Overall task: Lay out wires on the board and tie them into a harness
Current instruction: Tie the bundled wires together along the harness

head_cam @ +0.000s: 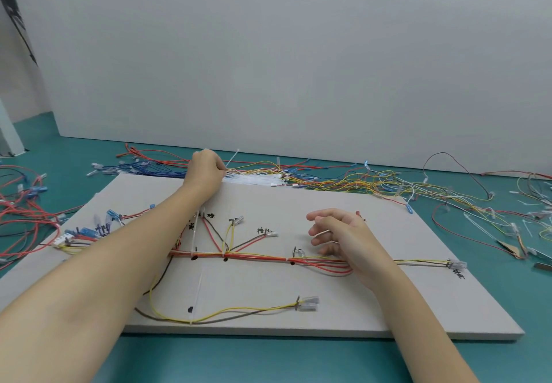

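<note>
The teal table carries the grey board, which lies flat before you with its near edge toward your body. Loose wires in red, yellow and blue are heaped on the table beyond the far edge of the board and to both sides of it.

On the board, the harness trunk of red and yellow wires runs left to right across the middle. Branches fan upward from it to connectors beside handwritten marks. A yellow and brown branch loops toward the near edge and ends at a clear connector.

Your left hand reaches over the far edge of the board, fingers curled. It pinches a white cable tie at the bundle of white cable ties lying there.

Your right hand hovers over the right part of the trunk, fingers loosely curled. It appears to hold a thin white strip; the picture does not show this clearly.
</note>
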Tool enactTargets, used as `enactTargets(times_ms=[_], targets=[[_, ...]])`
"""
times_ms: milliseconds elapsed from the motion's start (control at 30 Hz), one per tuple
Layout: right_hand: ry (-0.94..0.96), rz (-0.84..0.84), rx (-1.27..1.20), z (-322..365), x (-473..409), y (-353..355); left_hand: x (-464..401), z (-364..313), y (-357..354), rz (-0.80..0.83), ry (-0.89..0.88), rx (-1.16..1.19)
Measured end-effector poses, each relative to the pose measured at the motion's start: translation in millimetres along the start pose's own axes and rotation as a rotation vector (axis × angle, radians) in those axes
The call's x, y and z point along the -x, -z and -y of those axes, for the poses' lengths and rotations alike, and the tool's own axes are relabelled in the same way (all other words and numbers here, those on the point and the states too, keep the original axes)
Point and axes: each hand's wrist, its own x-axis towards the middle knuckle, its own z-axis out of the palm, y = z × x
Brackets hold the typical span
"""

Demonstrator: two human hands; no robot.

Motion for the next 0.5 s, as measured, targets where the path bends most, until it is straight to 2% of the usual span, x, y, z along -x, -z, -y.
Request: enactTargets(times_ms=[100,200,267,367,433,500], targets=[[0.027,-0.031,-0.015,0,0,-1,1,-14,6,-0.092,-0.058,0.101],[0.172,-0.141,-0.082,2,-1,-1,14,-48,14,-0.099,-0.111,0.251],[0.28,-0.22,-0.147,4,-1,0,35,-76,18,0.014,-0.162,0.396],[0.36,-0.283,-0.243,10,-1,1,74,-105,25,0.288,-0.243,0.522],[0.365,-0.265,-0.296,12,0,0,96,-115,28,0.418,-0.247,0.56],[0.361,-0.232,-0.337,13,2,-2,113,-122,28,0.475,-0.246,0.602]])
